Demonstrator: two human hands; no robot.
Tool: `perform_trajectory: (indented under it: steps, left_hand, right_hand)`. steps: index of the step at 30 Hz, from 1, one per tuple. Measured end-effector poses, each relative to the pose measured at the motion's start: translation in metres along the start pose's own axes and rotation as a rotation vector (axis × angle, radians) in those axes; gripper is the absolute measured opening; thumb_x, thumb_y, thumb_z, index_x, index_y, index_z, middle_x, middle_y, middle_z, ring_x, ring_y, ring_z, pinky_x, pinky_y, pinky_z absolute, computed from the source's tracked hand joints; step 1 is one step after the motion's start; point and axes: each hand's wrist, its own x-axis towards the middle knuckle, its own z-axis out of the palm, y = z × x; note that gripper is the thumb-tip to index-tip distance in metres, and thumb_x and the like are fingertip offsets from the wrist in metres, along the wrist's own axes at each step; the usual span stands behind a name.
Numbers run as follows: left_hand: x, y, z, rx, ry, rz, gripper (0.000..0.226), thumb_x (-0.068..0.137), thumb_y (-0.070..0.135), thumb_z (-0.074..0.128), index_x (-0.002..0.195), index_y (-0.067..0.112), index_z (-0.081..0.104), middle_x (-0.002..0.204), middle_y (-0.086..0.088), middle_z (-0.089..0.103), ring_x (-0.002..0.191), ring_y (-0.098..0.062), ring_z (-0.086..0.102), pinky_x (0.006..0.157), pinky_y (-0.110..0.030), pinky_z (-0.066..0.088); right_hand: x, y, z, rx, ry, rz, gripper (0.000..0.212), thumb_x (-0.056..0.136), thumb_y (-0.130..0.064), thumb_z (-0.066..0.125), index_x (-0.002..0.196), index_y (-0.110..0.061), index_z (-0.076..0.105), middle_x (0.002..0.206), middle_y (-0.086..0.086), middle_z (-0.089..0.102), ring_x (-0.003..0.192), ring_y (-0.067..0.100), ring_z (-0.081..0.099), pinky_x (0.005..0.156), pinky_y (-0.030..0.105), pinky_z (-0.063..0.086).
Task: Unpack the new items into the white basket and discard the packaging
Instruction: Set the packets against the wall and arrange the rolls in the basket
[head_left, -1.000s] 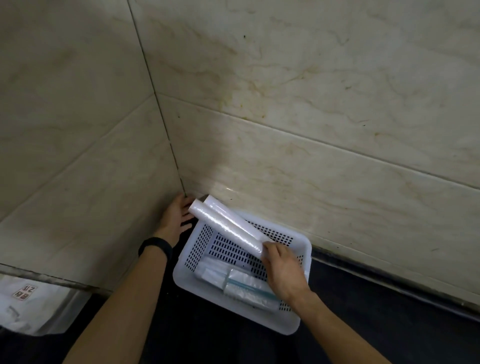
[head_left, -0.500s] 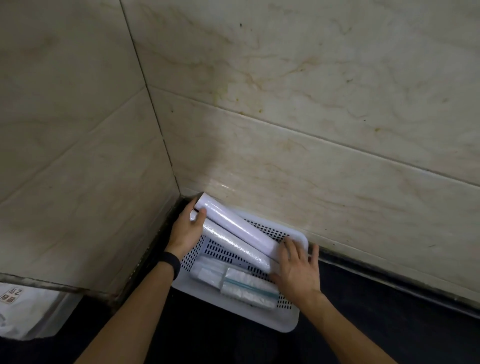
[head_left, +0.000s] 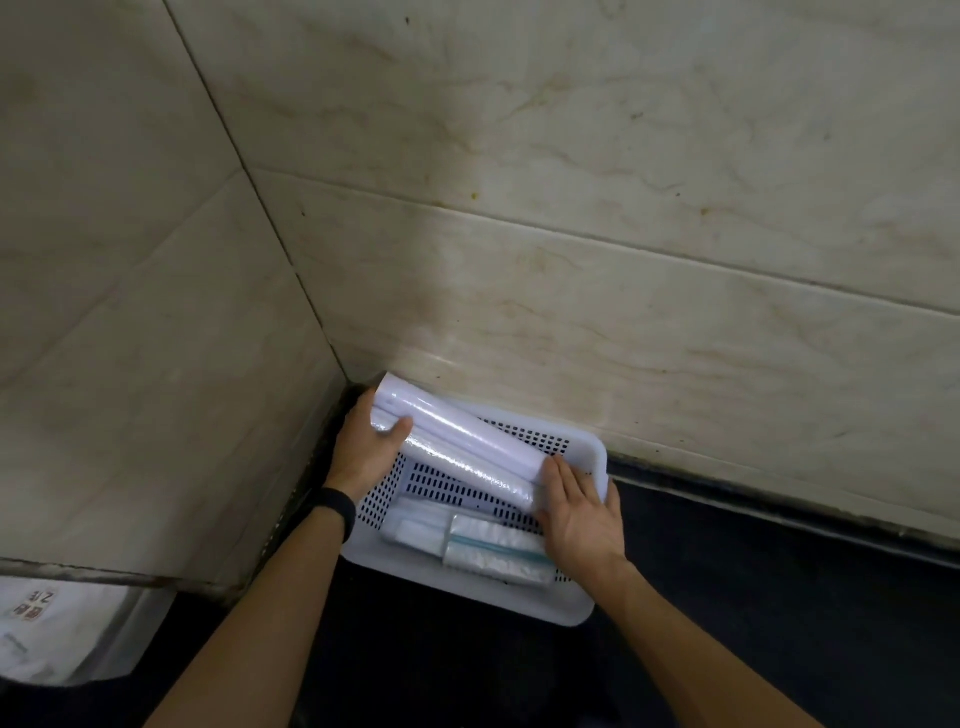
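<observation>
Diagonally, rolls (head_left: 467, 441) across white basket (head_left: 467, 595)

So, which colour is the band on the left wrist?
Black; the wristband shows in the head view.

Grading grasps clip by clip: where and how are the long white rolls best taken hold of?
Probably the far end, from the left: the long white rolls slant across the white basket, that end jutting past its corner, where the left hand grips.
</observation>
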Motion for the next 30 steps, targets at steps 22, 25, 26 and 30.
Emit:
perform_trajectory:
  steps: [22, 25, 26, 30]
  left_hand:
    - [-0.061, -0.028, 0.031, 0.830, -0.426, 0.207, 0.051, 0.091, 0.013, 0.052, 0.140, 0.024, 0.048, 0.140, -0.001, 0.050, 0.122, -0.022, 0.049, 0.100, -0.037, 0.046]
    - [-0.051, -0.029, 0.043, 1.023, -0.537, 0.225, 0.069, 0.084, 0.007, 0.059, 0.147, 0.027, 0.038, 0.150, -0.003, 0.041, 0.132, -0.028, 0.044, 0.107, -0.042, 0.041]
    - [-0.050, -0.028, 0.046, 1.070, -0.544, 0.224, 0.071, 0.083, 0.005, 0.059, 0.147, 0.028, 0.037, 0.148, -0.005, 0.043, 0.130, -0.029, 0.045, 0.105, -0.043, 0.043]
    - [-0.048, -0.030, 0.051, 1.146, -0.503, 0.256, 0.062, 0.082, -0.002, 0.057, 0.136, 0.027, 0.045, 0.125, -0.006, 0.057, 0.103, -0.028, 0.062, 0.081, -0.040, 0.055]
  right_hand:
    - [-0.056, -0.013, -0.010, 0.323, -0.088, -0.139, 0.047, 0.099, -0.027, 0.051, 0.144, -0.018, 0.046, 0.148, 0.002, 0.048, 0.131, 0.023, 0.050, 0.109, 0.033, 0.043]
    - [-0.046, -0.017, -0.006, 0.223, -0.176, -0.179, 0.054, 0.100, -0.022, 0.047, 0.152, -0.013, 0.033, 0.156, 0.007, 0.038, 0.142, 0.026, 0.037, 0.117, 0.036, 0.032]
    - [-0.042, -0.019, -0.006, 0.189, -0.203, -0.182, 0.057, 0.100, -0.020, 0.046, 0.154, -0.012, 0.029, 0.158, 0.008, 0.035, 0.144, 0.026, 0.034, 0.119, 0.035, 0.030]
    - [-0.028, -0.027, -0.006, 0.055, -0.343, -0.131, 0.069, 0.098, -0.021, 0.048, 0.157, -0.011, 0.014, 0.155, 0.014, 0.034, 0.141, 0.032, 0.035, 0.115, 0.041, 0.035]
